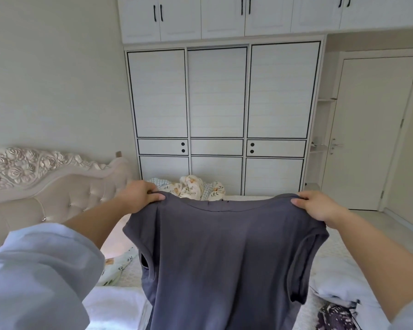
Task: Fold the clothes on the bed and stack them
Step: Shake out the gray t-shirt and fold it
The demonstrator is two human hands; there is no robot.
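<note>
Grey shirt held up by both shoulders, over bed.
L hand (138, 195) pinches left shoulder, R hand (317, 206) right; hands apart so shirt (224, 258) hangs flat, centre frame, prob. for laying down to fold. Other clothes (334, 315) lower right on bed (129, 275).

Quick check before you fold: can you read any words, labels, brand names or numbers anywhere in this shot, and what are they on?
"Ke": dark letters on the patterned cloth lying on the bed below the left forearm; the rest is hidden in folds, so this reading is uncertain.
Grey shirt, held up at the shoulders by the left hand and right hand: no print or tag readable.
Wardrobe: no text.
</note>
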